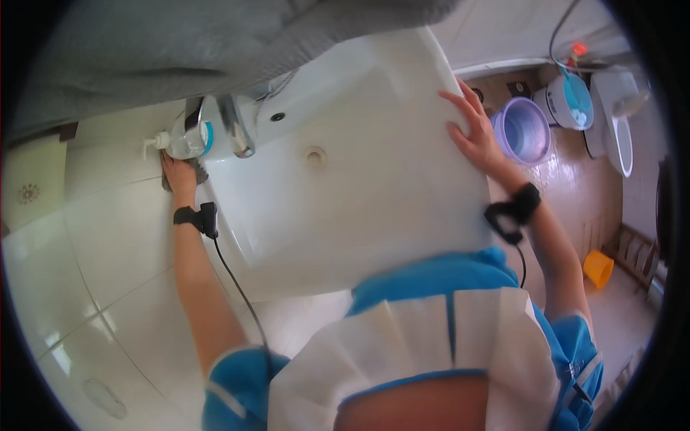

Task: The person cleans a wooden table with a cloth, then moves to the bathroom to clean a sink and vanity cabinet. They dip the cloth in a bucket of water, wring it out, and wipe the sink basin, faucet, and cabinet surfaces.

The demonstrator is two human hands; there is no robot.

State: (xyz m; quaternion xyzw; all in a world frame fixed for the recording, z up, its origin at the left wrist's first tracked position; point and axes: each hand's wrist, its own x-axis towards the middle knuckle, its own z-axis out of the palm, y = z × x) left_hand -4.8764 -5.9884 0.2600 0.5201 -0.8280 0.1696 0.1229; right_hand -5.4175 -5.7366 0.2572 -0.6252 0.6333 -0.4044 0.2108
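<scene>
White-tiled bathroom, pale wall tiles (108, 244) on the left, brownish floor tiles (568, 187) on the right.

White ceramic washbasin (359, 179) fills the centre; round drain hole (315, 156) near the middle of the bowl, small overflow hole (277, 116) toward the back rim. Grey cloth or garment (215, 43) hangs over the top, covering the basin's far edge. White toilet (618, 129) at the far right edge. Lilac bucket (523, 131) on the floor just beside the basin's right rim; white-and-teal round container (571, 102) behind it. Small orange cup (598, 268) on the floor lower right.

Chrome tap (237, 128) at the basin's back-left corner, clear pump bottle (183, 140) with teal collar just beside it.

Left hand (178, 171) at the basin's left edge, below the pump bottle, pressing a dark grey rag (195, 174) against the tile; fingers closed on the rag, mostly hidden. Right hand (474, 129) lies flat on the basin's right rim, fingers apart, gripping nothing. Black straps with cables on both wrists. Blue-and-white apron at the lower edge.
</scene>
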